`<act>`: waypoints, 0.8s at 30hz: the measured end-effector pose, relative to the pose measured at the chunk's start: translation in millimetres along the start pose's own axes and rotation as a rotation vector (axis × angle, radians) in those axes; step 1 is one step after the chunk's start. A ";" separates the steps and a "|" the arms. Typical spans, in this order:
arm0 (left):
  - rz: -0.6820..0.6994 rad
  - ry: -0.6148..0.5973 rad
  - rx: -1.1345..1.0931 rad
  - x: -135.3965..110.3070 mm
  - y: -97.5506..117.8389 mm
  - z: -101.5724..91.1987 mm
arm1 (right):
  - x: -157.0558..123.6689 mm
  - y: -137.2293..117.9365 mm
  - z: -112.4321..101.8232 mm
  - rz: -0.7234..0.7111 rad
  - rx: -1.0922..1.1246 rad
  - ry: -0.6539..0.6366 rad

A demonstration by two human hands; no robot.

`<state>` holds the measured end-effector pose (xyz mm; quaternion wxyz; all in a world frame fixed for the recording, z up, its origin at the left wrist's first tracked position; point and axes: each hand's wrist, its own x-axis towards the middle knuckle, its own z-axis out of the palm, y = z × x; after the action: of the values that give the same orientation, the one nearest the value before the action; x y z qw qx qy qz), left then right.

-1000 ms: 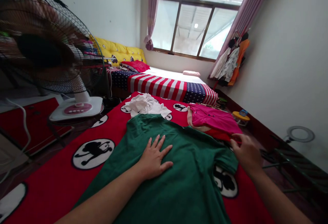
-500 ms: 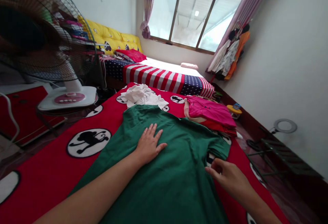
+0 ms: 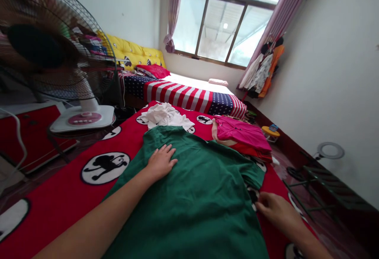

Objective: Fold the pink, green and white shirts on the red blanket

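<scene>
A green T-shirt (image 3: 204,196) lies spread over a red cloth with monkey prints (image 3: 62,207), its collar end away from me. My left hand (image 3: 161,162) rests flat on the upper left part of the shirt, fingers stretched out. At the shirt's right side edge, just below the sleeve (image 3: 255,174), my right hand (image 3: 274,207) is closed in a pinch, its fingertips at the fabric's edge. Beyond the collar sits a crumpled white garment (image 3: 166,115). A folded pink garment (image 3: 241,130) lies on top of other clothes at the far right.
At the left, a fan (image 3: 85,119) with blurred blades stands close to the cloth. A bed with a star-and-stripe cover (image 3: 177,95) is under the window. On the right are a green metal rack (image 3: 334,184), a ring light (image 3: 331,150) and a yellow stool (image 3: 270,132).
My left hand has slid left across the shirt. My right hand has moved right, and the shirt's side edge has shifted right with it, narrowing the gap under the sleeve.
</scene>
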<state>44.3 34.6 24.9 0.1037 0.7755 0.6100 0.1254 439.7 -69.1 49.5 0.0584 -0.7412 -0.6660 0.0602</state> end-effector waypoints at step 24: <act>0.202 0.013 -0.142 110.7 -9.4 24.1 | 180.9 -143.4 54.7 -0.443 0.005 -0.038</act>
<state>68.3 144.3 6.6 0.1415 0.8229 0.5190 0.1831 309.1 126.3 17.4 0.0592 -0.5756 -0.8133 0.0615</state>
